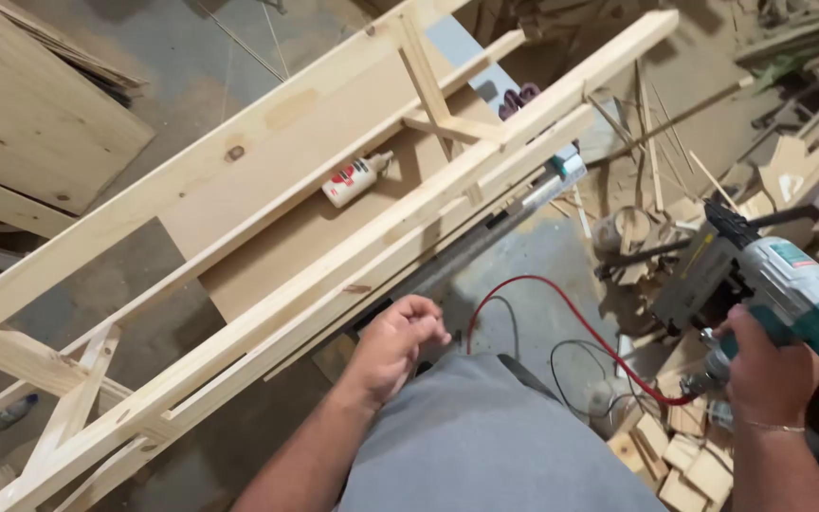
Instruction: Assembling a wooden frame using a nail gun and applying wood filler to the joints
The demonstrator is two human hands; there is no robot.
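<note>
Right hand (pixel 768 365) grips teal-and-grey pneumatic nail gun (pixel 760 280) firmly; left hand (pixel 398 343), loosely curled and empty, beside pale pine frame rail (pixel 334 294). Best steady rail, keep fingers clear, mind red air hose (pixel 561 313).

The long pale softwood frame (pixel 267 256) beyond the left hand's fingers (pixel 426 318) is bare, unvarnished timber, matt, with brown knots. Behind it lies a flat tan plywood sheet (pixel 267 228), smooth and dull, carrying a glossy white plastic glue bottle (pixel 354 178). The right hand's fingers (pixel 734 327) wrap a teal and grey plastic nail gun (pixel 779 284) with a dark metal magazine. Below it runs a shiny red rubbery hose (pixel 580 327), over rough offcut wooden blocks (pixel 684 465).
</note>
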